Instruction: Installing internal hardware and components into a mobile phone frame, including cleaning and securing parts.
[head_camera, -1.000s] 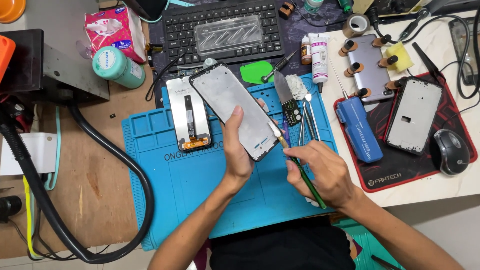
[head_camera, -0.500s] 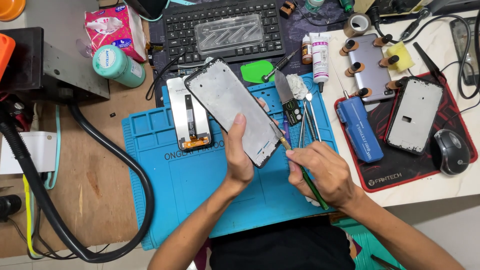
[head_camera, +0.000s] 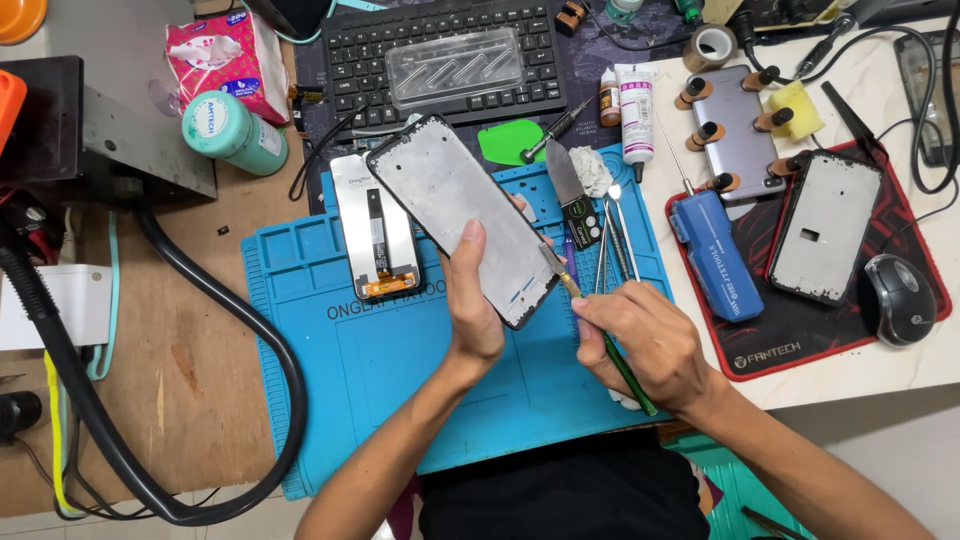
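Scraping the phone frame over the blue mat

My left hand (head_camera: 475, 310) grips the phone frame (head_camera: 462, 217); my right hand (head_camera: 640, 345), closed on the green-handled tool (head_camera: 610, 345), touches its edge.

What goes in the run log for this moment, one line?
left hand: holds phone frame tilted over blue mat | right hand: green-handled brush, tip at frame's edge | screen panel flat on mat

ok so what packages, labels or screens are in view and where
Tissue pack: top left, soft, pink and white.
Green tub: below the tissue pack, lying down, round, pale label.
White tube: right of the keyboard, upright, printed label.
Phone screen: face down on the blue mat, left of the left hand.
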